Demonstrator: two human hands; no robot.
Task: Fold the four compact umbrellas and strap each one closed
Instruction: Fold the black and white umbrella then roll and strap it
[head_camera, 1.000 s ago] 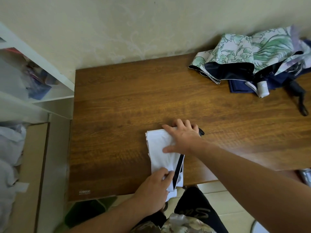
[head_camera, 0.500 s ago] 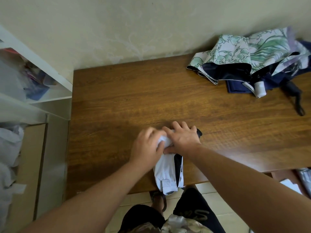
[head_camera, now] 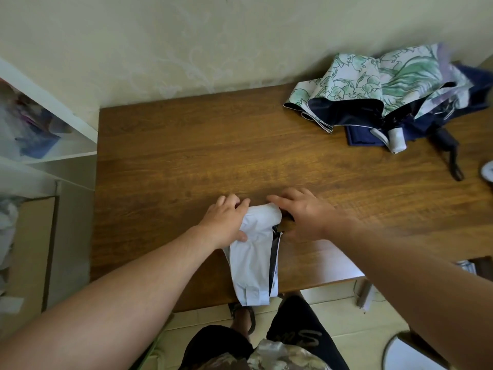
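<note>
A white compact umbrella point(head_camera: 253, 263) with a black lining lies rolled on the wooden table point(head_camera: 186, 161), its near end hanging over the front edge. My left hand point(head_camera: 226, 222) grips the umbrella's far end from the left, thumb on the white cloth. My right hand point(head_camera: 301, 217) rests just right of that end with fingers spread, over a dark part that it mostly hides. At the back right lie a green floral umbrella point(head_camera: 373, 84) and a navy umbrella point(head_camera: 360, 134), both loose and unfolded, with a white handle point(head_camera: 397, 140) and a black handle point(head_camera: 445, 140).
A white shelf unit point(head_camera: 53, 108) with bagged items stands to the left of the table. The wall runs along the table's far edge. A round white object point(head_camera: 488, 170) shows at the right edge. My legs are below the table's front edge.
My left hand went from the umbrella's near end to its far end. The white cloth is now rolled narrower. My right hand slid right, off the cloth.
</note>
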